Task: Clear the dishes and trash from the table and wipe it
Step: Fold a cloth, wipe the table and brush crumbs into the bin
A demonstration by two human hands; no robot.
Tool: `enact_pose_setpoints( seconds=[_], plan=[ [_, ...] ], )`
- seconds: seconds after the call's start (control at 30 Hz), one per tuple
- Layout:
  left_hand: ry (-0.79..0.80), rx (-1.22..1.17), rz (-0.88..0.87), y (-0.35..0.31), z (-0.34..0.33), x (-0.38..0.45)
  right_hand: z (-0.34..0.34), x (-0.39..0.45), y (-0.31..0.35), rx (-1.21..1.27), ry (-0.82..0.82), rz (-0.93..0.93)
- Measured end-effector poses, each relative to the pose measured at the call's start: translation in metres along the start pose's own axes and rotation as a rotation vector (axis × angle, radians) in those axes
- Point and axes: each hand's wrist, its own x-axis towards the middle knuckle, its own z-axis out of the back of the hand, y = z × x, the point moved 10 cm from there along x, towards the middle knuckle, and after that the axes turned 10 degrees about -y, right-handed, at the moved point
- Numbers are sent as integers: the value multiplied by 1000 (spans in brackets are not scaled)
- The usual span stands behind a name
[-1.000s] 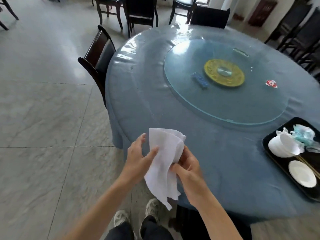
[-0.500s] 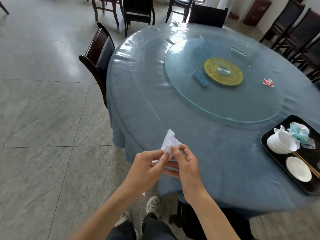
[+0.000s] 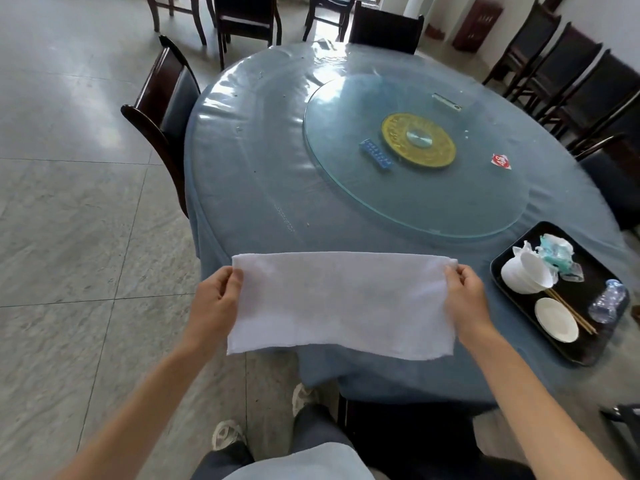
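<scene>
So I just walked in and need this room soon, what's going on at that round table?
A person is holding a white cloth stretched out flat between the left hand and right hand, each pinching an end, above the near edge of the blue table. Dishes and trash sit gathered on a black tray at the right. A few small items remain on the glass turntable. Wiping looks about to begin.

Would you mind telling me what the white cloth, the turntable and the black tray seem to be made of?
White cloth: soft woven fabric, matte; it hangs limp between the two hands. Turntable: clear glass, glossy, with a greenish edge and the blue tablecloth showing through. Black tray: probably plastic, smooth with a slight sheen; the look leaves it open.
</scene>
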Motion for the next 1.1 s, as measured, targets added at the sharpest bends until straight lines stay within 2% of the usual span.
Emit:
enact_pose_setpoints(
  seconds=[0.13, 0.23, 0.33, 0.43, 0.63, 0.73, 0.83, 0.9, 0.97, 1.0, 1.03, 1.1],
  plan=[
    [15, 28, 51, 25, -23, 9, 1, 59, -19, -126, 6, 86],
    [47, 94, 109, 49, -48, 10, -8, 86, -21, -275, 72, 195],
    [55, 45, 241, 76, -74, 4, -20, 112, -23, -387, 151, 311],
    [47, 19, 371, 106, -96, -3, -40, 141, -38, -430, 240, 339],
    [-79, 29, 516, 143, -119, 12, -114, 196, -63, -398, 424, 323],
    [-216, 234, 516, 157, -112, 26, -141, 221, -71, -385, 372, 297],
    [-281, 631, 369, 137, -112, 26, -163, 220, -75, -464, 343, 281],
    [-282, 790, 68, 101, -133, 21, -180, 188, -63, -493, 389, 516],
    [-176, 862, -254, 79, -173, 4, -197, 128, -56, -467, 535, 897],
    [-83, 882, -343, 80, -196, -7, -203, 99, -59, -451, 629, 1070],
    [24, 894, -390, 84, -219, -15, -207, 75, -66, -442, 726, 1194],
    [216, 924, -428, 98, -260, -29, -213, 52, -81, -437, 886, 1304]
  ],
)
